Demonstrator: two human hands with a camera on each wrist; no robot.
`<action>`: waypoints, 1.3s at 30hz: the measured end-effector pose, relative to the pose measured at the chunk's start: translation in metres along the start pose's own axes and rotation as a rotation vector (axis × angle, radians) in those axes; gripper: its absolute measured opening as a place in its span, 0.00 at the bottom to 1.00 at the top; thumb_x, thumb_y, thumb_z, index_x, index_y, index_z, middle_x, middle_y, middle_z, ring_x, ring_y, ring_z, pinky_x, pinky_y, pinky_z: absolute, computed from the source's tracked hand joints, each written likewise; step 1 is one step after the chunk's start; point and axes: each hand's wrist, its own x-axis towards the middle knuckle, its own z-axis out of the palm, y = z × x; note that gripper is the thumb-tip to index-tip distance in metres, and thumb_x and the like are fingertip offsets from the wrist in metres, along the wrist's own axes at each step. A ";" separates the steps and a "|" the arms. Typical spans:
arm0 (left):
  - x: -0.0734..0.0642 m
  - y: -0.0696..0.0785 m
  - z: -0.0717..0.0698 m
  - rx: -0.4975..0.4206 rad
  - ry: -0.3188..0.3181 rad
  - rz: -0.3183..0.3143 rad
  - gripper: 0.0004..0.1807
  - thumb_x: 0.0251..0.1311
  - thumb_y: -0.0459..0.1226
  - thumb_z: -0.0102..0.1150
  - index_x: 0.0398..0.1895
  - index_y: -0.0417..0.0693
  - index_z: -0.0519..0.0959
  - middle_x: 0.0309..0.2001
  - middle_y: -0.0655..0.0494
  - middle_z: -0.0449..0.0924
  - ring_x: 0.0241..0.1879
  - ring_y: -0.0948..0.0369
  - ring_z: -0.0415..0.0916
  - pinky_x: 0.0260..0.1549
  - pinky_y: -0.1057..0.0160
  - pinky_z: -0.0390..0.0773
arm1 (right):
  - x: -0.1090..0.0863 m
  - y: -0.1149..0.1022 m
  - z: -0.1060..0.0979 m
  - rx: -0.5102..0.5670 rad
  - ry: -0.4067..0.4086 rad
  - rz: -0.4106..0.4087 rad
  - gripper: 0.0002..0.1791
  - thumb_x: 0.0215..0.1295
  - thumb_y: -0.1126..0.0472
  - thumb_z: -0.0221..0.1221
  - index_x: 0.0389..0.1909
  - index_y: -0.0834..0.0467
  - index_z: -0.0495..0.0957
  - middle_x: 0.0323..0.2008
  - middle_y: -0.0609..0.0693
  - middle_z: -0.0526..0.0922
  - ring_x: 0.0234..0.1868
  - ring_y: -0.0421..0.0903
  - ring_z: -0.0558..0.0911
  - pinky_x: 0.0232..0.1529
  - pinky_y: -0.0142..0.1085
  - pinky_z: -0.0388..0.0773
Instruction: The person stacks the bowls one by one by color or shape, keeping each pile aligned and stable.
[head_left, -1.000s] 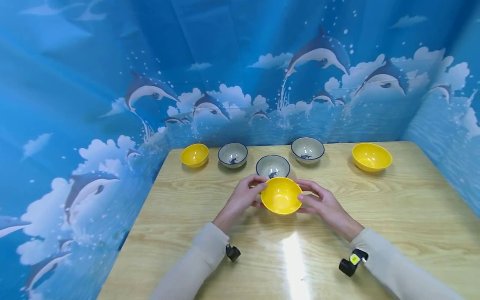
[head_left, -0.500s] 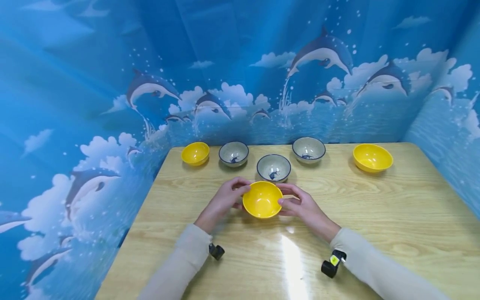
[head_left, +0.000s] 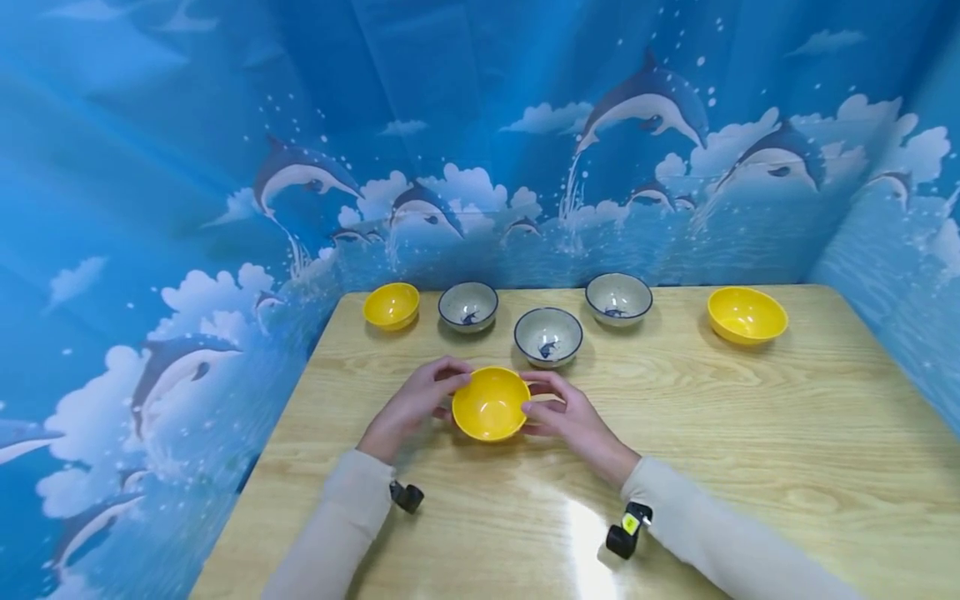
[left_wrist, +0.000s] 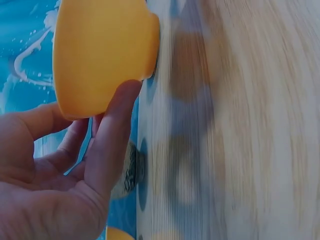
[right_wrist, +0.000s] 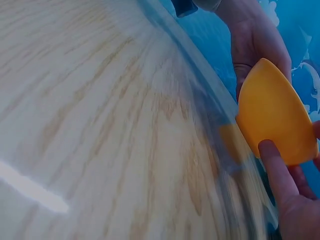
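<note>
Between my two hands a yellow bowl (head_left: 491, 404) is held by its sides, its opening tipped toward the head camera. My left hand (head_left: 420, 402) grips the left side, with the thumb at the rim. On the other side my right hand (head_left: 566, 417) pinches the bowl, thumb on the rim and fingers round behind. In the left wrist view the bowl's foot (left_wrist: 152, 45) faces the wooden table top, a strip of space between them. The right wrist view shows the bowl's outer wall (right_wrist: 275, 115) with a fingertip against it. A grey bowl with a blue rim (head_left: 548, 337) stands just behind.
Along the back of the wooden table (head_left: 750, 467) stand a small yellow bowl (head_left: 392, 307), two more blue-rimmed grey bowls, one left (head_left: 468, 307) and one right (head_left: 618, 299), and a larger yellow bowl (head_left: 747, 316) at far right. A blue dolphin curtain (head_left: 480, 125) hangs behind and to the sides.
Both hands have carried the yellow bowl leftward and slightly toward the person, from in front of the middle grey bowl, which is now fully uncovered. The other bowls stay where they were.
</note>
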 end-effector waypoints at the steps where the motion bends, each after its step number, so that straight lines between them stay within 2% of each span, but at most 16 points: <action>1: -0.001 -0.002 -0.003 0.006 -0.004 0.003 0.14 0.81 0.45 0.60 0.62 0.53 0.82 0.62 0.49 0.82 0.55 0.50 0.79 0.36 0.62 0.86 | 0.001 0.001 0.003 0.005 0.000 0.003 0.33 0.79 0.61 0.63 0.80 0.59 0.66 0.74 0.66 0.69 0.61 0.53 0.85 0.61 0.52 0.89; 9: -0.007 -0.012 -0.024 0.033 -0.054 0.034 0.16 0.81 0.44 0.58 0.63 0.49 0.81 0.63 0.46 0.81 0.54 0.51 0.80 0.35 0.60 0.87 | 0.005 0.005 0.021 0.043 -0.014 0.011 0.32 0.78 0.64 0.64 0.79 0.57 0.68 0.74 0.66 0.70 0.60 0.53 0.85 0.61 0.54 0.88; 14: -0.009 -0.016 -0.031 0.079 -0.070 0.033 0.17 0.80 0.45 0.59 0.64 0.49 0.81 0.64 0.46 0.80 0.57 0.51 0.78 0.37 0.60 0.87 | 0.006 0.008 0.029 0.042 -0.029 0.013 0.32 0.77 0.63 0.64 0.79 0.57 0.68 0.74 0.66 0.70 0.60 0.52 0.86 0.60 0.52 0.89; 18: -0.012 -0.016 -0.034 0.098 -0.078 0.024 0.17 0.80 0.45 0.59 0.63 0.49 0.81 0.64 0.47 0.81 0.57 0.50 0.78 0.38 0.59 0.87 | 0.006 0.011 0.033 0.044 -0.036 0.020 0.33 0.76 0.64 0.64 0.79 0.58 0.68 0.73 0.66 0.70 0.60 0.52 0.86 0.59 0.51 0.90; 26: -0.016 -0.018 -0.040 0.135 -0.110 0.012 0.15 0.80 0.45 0.59 0.60 0.48 0.81 0.62 0.46 0.81 0.52 0.51 0.80 0.39 0.58 0.88 | 0.007 0.015 0.040 0.070 -0.084 0.008 0.33 0.76 0.64 0.63 0.79 0.61 0.67 0.73 0.67 0.70 0.60 0.52 0.85 0.60 0.53 0.89; 32: -0.016 -0.024 -0.043 0.111 -0.126 0.010 0.14 0.80 0.45 0.60 0.59 0.47 0.81 0.60 0.46 0.81 0.50 0.52 0.81 0.40 0.55 0.91 | 0.007 0.017 0.042 0.065 -0.104 0.011 0.33 0.76 0.65 0.63 0.79 0.60 0.67 0.74 0.67 0.70 0.61 0.53 0.84 0.60 0.52 0.89; 39: -0.018 -0.031 -0.043 0.100 -0.144 0.005 0.17 0.79 0.47 0.61 0.60 0.47 0.81 0.63 0.46 0.81 0.52 0.52 0.82 0.44 0.53 0.92 | 0.004 0.023 0.043 0.034 -0.091 0.034 0.34 0.76 0.63 0.64 0.79 0.59 0.67 0.74 0.66 0.71 0.63 0.53 0.83 0.61 0.49 0.89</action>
